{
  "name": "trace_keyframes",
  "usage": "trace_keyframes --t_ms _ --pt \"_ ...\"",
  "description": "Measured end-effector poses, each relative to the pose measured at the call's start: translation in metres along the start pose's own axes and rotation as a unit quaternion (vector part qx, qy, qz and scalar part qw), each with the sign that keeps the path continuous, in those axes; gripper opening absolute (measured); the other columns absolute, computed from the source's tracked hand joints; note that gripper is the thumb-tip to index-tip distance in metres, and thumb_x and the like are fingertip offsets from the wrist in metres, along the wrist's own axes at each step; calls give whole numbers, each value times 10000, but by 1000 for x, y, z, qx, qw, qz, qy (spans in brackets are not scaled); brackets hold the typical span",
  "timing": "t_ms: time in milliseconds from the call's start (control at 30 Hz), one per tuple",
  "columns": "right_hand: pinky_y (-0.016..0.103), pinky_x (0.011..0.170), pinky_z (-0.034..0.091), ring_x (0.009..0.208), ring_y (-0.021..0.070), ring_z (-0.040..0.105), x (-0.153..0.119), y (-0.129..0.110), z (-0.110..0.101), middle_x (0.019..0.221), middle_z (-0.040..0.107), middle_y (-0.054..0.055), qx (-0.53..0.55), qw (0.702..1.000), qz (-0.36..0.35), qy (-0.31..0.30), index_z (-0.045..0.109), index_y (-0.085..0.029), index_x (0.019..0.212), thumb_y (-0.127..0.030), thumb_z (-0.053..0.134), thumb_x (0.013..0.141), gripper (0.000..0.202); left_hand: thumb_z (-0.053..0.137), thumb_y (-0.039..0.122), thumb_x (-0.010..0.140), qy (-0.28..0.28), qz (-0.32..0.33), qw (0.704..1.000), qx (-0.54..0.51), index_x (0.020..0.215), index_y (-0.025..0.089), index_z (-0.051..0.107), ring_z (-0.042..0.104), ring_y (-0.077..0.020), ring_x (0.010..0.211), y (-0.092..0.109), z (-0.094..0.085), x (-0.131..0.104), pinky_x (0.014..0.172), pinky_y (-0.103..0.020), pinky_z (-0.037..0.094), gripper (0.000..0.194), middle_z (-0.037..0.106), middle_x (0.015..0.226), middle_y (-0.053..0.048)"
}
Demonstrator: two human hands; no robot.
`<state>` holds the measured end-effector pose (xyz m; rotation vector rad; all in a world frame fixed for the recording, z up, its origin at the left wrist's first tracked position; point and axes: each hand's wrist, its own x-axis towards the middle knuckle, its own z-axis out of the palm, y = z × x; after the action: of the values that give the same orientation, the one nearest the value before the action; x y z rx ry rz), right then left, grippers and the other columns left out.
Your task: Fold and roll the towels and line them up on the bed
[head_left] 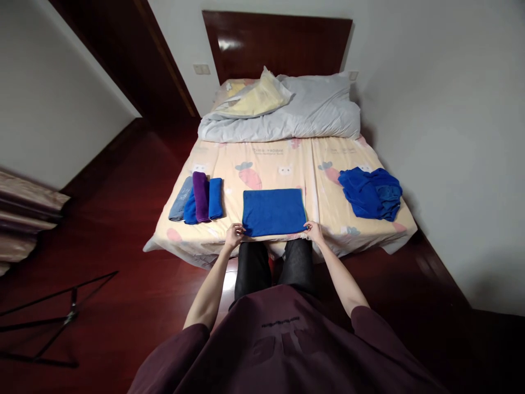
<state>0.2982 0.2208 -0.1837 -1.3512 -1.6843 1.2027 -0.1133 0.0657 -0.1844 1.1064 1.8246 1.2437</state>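
Observation:
A blue towel (274, 211) with a thin green edge lies flat as a rectangle near the foot of the bed. My left hand (235, 235) pinches its near left corner. At the near right corner, my right hand (314, 232) has thumb and fingers closed on the same towel. Left of it are rolled or folded towels side by side: a grey-blue one (180, 200), a purple one (200, 196) and a blue one (215, 198), with another blue one partly hidden among them. A crumpled heap of blue cloth (365, 191) sits to the right.
The bed (283, 158) has a cream sheet with carrot and cat prints. A grey quilt (320, 104) and a pale yellow pillow (266, 96) lie by the headboard (279, 44). Black tripod legs (53, 320) stand on the floor at left, below a curtain (24, 213).

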Motion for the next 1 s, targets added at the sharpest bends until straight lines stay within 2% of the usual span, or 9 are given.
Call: trace_keyframes --t_ms 100,233,333,433,500,633,733,833,1000 --pt "333 744 539 731 192 597 -1 0 1 780 624 17 -29 999 -23 21 682 -208 685 -150 674 594 108 766 176 636 5 21 1000 18 737 183 700 682 -329 1176 3 -1 3 1074 -521 568 121 684 1244 -161" --pt "427 1039 538 1129 275 669 0 -5 0 1149 712 110 -41 997 -53 26 673 -220 665 -86 644 610 148 731 188 702 -3 35 999 8 786 215 667 591 -330 1378 5 -1 4 1192 -519 475 109 716 1292 -146" --pt "512 1206 441 1360 307 599 5 -10 -1 1349 720 111 -35 997 -73 -8 618 -240 631 -38 645 619 204 717 238 768 -16 27 999 -17 814 230 599 619 -295 1364 4 1 6 1138 -466 516 126 760 1193 -138" --pt "588 1274 354 1475 326 520 12 -12 -2 1399 723 85 -31 997 -68 -22 561 -258 592 -8 646 602 264 733 313 807 -15 5 999 -33 856 233 572 699 -274 1218 2 2 10 1017 -403 571 186 777 1062 -126" --pt "571 1263 383 1446 315 564 16 -11 -1 1368 743 84 -7 998 -49 -25 556 -258 606 -22 634 607 249 767 359 801 -8 -9 999 -32 920 227 602 734 -252 1050 0 2 13 935 -363 581 242 771 980 -103" --pt "460 1096 552 1136 258 755 23 -2 2 1086 824 79 44 998 -8 -45 609 -247 747 -93 610 677 169 792 441 789 -6 -24 1000 -14 1015 207 684 689 -218 804 -5 1 18 821 -327 553 343 733 830 -55" --pt "382 955 601 971 237 769 28 5 5 958 816 62 49 998 26 -21 675 -229 883 -182 682 724 166 778 487 795 0 -33 999 -4 961 192 717 670 -224 789 -9 2 20 801 -329 535 343 715 811 -60" --pt "348 824 607 854 239 737 33 12 7 838 780 58 43 998 52 5 732 -197 982 -307 756 743 264 765 509 805 9 -39 999 3 917 193 718 664 -227 801 -13 6 21 802 -327 524 339 704 810 -60" --pt "347 808 596 851 242 708 38 21 12 839 757 77 41 996 71 35 752 -178 987 -477 778 775 368 690 501 871 54 -43 997 25 947 211 682 613 -210 750 -16 11 20 773 -311 506 299 635 748 -29"
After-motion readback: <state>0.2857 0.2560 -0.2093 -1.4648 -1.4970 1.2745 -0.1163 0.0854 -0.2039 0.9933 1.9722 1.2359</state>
